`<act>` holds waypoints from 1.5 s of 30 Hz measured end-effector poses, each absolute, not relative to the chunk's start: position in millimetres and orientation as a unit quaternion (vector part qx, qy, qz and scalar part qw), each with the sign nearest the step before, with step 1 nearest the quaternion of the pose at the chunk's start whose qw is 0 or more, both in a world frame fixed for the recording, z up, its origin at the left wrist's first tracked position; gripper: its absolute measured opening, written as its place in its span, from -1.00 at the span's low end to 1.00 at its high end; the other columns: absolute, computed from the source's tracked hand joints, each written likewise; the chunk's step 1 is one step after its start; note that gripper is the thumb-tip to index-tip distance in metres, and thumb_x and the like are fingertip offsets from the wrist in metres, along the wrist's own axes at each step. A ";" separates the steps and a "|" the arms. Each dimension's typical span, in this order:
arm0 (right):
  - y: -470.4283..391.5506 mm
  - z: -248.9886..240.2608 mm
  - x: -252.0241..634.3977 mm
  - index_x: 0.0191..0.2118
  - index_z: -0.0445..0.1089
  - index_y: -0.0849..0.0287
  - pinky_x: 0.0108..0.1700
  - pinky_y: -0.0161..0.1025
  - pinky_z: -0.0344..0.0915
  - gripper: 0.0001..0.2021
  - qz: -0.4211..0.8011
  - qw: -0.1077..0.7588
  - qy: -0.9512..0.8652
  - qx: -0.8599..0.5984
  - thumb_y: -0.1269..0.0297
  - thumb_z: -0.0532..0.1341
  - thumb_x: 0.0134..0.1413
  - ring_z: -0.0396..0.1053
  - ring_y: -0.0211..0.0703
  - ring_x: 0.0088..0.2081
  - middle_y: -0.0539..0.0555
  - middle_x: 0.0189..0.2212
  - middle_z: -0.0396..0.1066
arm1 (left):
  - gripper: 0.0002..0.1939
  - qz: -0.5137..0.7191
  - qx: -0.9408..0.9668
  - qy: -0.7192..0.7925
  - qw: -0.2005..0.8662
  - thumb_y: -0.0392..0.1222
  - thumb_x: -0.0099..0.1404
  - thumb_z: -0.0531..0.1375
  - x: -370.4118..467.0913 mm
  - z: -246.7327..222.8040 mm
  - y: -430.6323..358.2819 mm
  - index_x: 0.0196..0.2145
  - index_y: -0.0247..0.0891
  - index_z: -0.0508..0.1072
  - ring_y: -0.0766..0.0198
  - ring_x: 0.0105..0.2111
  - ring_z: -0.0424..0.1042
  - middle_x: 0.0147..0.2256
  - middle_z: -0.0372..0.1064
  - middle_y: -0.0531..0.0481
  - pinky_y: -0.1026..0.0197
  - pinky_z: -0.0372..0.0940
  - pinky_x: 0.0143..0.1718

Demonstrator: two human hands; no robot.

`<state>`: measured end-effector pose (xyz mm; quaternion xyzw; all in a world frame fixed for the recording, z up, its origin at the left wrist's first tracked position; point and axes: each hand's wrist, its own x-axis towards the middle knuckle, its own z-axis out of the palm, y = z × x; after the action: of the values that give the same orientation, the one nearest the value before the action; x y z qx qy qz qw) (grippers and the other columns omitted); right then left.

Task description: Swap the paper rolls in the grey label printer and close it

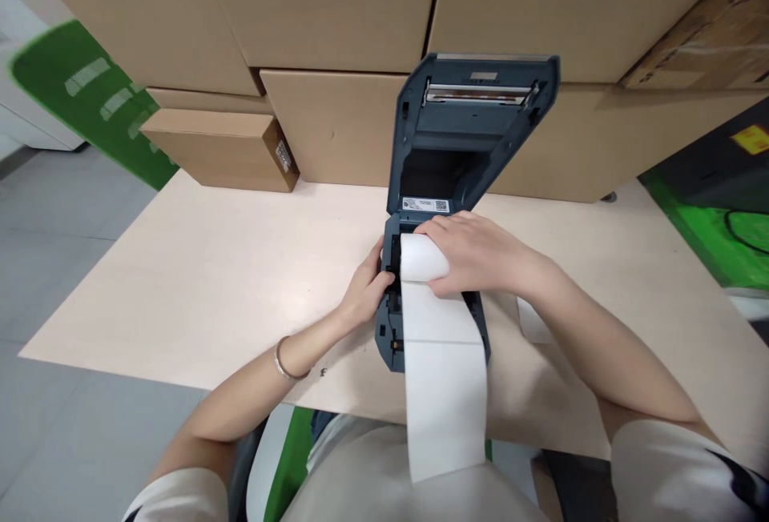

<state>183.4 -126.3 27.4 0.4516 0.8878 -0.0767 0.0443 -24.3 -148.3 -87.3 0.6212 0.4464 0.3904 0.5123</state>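
On the pale tabletop (198,282), near its front edge, sits a dark blue-grey label printer (441,250) with its lid (474,126) swung up and back, the roller bar visible along the lid's upper inside. A white label roll (422,258) lies in the open bay. Its paper strip (444,378) runs forward over the printer's front and hangs past the table edge toward the person's lap.

Right hand (481,254): laid over the roll from the right, fingers curled across its top and gripping it; fingertips reach the bay's rear edge.

Left hand (368,286): pressed against the printer's left side, fingers narrow and bent, tips at the black guide beside the roll's end. A thin bracelet (287,362) circles that wrist.

Behind the printer, stacked cardboard boxes (336,18) form a wall along the table's back. A smaller flat box (222,150) rests on the table at left, with a label on its end. Green floor marking (90,98) shows at far left, blurred; more green at right.
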 end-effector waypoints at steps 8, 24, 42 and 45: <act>-113.3 1.9 180.7 -0.07 0.39 0.21 0.02 -0.07 0.18 -0.56 -0.073 0.031 0.897 0.435 0.21 0.31 -0.15 0.42 0.06 -0.20 0.18 -0.18 0.51 | -0.21 0.390 0.619 0.449 0.513 -0.15 0.14 0.08 -25.2 -88.3 -148.6 0.34 -0.36 0.19 -0.18 0.34 0.19 0.34 0.23 -0.22 -0.20 0.06 0.39; -228.6 -9.4 174.9 0.11 0.47 0.38 -0.06 0.01 0.44 -0.55 0.091 -0.102 0.892 0.432 0.15 0.02 0.41 0.51 0.15 -0.05 0.34 0.00 0.55 | -0.19 0.399 0.631 0.432 0.506 -0.18 0.13 0.09 -24.5 -89.0 -146.7 0.36 -0.35 0.17 -0.12 0.34 0.20 0.37 0.21 -0.17 -0.15 0.05 0.43; -275.8 -34.2 168.0 0.25 0.37 0.55 0.15 0.10 0.51 -0.25 0.104 -0.107 0.890 0.432 -0.12 0.19 0.27 0.36 0.38 0.25 0.53 0.27 0.26 | -0.24 0.403 0.627 0.429 0.510 -0.20 0.17 0.10 -24.0 -86.1 -148.4 0.34 -0.29 0.21 -0.07 0.38 0.16 0.38 0.20 -0.11 -0.11 0.00 0.46; -279.0 -31.8 170.2 0.23 0.39 0.54 0.17 0.07 0.51 -0.33 0.093 -0.112 0.894 0.423 -0.04 0.17 0.30 0.38 0.32 0.25 0.50 0.27 0.28 | -0.27 0.398 0.632 0.430 0.507 -0.19 0.20 0.10 -24.9 -85.6 -149.3 0.34 -0.30 0.20 -0.07 0.36 0.18 0.37 0.21 -0.13 -0.09 0.03 0.44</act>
<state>170.2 -279.0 -31.8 0.4234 0.8942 0.0926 -0.1120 -24.9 -149.3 -85.6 0.6324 0.4299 0.3982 0.5066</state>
